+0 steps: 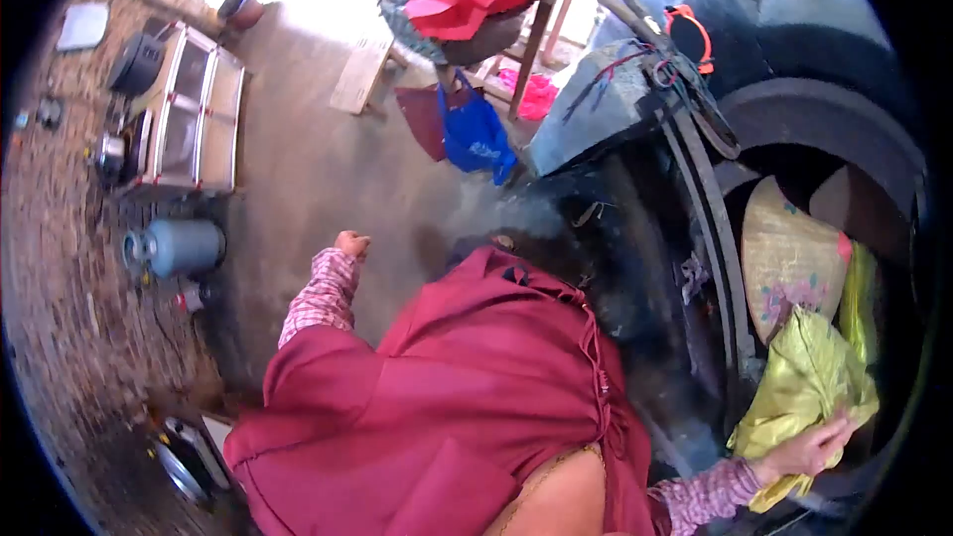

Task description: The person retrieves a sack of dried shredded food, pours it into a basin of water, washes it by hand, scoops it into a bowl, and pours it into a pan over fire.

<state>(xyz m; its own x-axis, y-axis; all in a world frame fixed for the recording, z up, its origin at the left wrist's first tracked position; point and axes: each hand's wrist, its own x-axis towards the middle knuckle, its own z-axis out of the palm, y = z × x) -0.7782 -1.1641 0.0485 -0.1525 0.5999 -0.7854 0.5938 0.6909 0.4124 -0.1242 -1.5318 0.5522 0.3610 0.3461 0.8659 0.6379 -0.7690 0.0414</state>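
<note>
the bag (800,369) is yellow, the apron (447,367) maroon.

- We take this for a kitchen or household workroom in a plain, rustic home.
- On the left, we see a rough brick wall (60,328) and a blue-grey gas cylinder (185,246) near it.
- Farther along that side, we find a pale-framed cabinet (184,129) with a dark pot (136,64) at its top, as in a kitchen.
- We also see a bare brown floor (298,164) and, at the far side, a low wooden bench (361,72).
</note>
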